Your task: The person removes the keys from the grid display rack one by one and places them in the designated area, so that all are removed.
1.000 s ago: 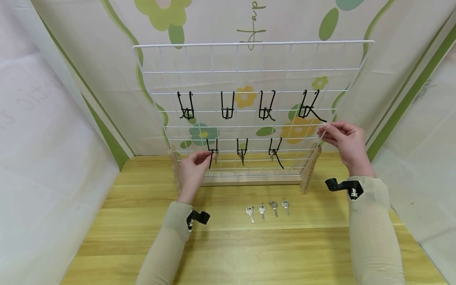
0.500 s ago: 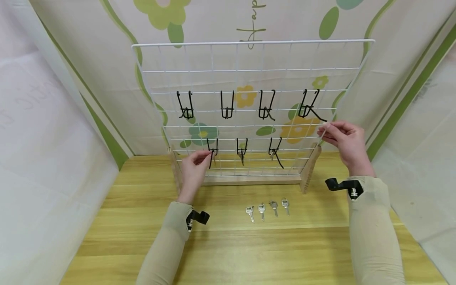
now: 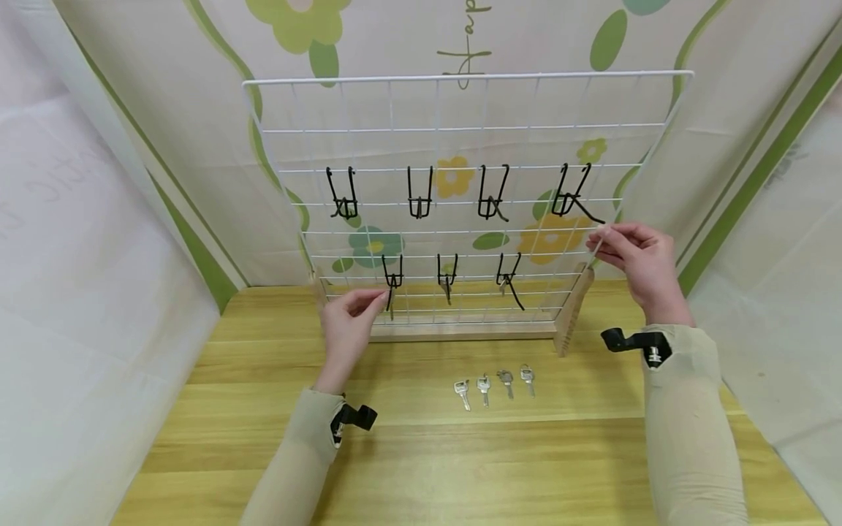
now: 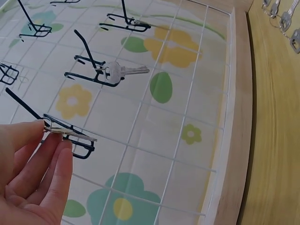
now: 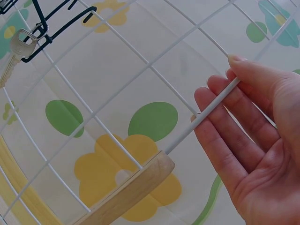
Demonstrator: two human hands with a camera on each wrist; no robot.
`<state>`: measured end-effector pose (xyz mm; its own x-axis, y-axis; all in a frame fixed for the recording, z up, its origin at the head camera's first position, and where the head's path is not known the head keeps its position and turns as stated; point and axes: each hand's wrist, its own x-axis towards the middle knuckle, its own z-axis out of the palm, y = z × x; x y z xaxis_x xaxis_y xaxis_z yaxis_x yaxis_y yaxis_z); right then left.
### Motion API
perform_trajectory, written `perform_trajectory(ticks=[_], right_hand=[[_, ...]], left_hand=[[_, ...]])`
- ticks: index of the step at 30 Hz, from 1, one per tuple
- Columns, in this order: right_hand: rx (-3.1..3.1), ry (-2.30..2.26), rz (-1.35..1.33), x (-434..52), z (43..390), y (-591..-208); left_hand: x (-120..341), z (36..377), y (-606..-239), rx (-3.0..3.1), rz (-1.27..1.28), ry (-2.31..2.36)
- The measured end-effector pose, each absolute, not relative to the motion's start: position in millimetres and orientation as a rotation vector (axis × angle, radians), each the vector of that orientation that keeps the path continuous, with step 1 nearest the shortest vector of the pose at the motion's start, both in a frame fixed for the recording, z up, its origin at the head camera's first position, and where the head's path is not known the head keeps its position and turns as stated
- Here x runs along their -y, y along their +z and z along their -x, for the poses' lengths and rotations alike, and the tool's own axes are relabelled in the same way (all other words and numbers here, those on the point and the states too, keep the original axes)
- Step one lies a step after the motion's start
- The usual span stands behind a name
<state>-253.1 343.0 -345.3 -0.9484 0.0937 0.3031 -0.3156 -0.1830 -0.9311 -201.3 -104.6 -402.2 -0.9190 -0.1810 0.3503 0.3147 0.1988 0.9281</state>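
at the lower left of the white wire grid panel [image 3: 460,146], the left hand [image 3: 345,325] pinched a flat silver key [image 4: 70,133] between thumb and fingertips, right against a black wire hook [image 4: 77,143]. the right hand [image 3: 641,267] had its fingers curled around the panel's right edge wire, just above the wooden foot [image 5: 126,194]. four more silver keys [image 3: 493,386] lay in a row on the yellow wooden bench [image 3: 460,453], in front of the panel.
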Motion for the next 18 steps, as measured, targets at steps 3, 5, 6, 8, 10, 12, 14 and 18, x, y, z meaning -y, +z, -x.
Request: perform_trajectory(ticks=[3, 5, 6, 8, 10, 12, 14, 18], right_hand=[[1.809, 2.21, -0.262, -343, 253, -345], [1.809, 2.209, -0.263, -343, 253, -345], [1.808, 2.21, -0.263, -343, 253, -345], [1.809, 2.208, -0.263, -343, 254, -345], [1.81, 2.207, -0.261, -343, 254, -345], [1.813, 2.204, -0.255, -343, 254, -345], [1.813, 2.206, -0.25, -343, 253, -345], [1.813, 2.216, -0.241, -342, 253, -344]], left_hand=[[106, 199, -406, 2.061, 0.157, -1.851], [109, 200, -415, 2.037, 0.187, -1.887], [110, 198, -415, 2.03, 0.197, -1.895], [111, 194, -415, 2.015, 0.216, -1.911], [111, 189, -415, 2.003, 0.242, -1.913], [112, 185, -414, 1.992, 0.272, -1.907], [113, 181, -414, 1.993, 0.296, -1.89], [114, 173, -411, 2.007, 0.314, -1.861]])
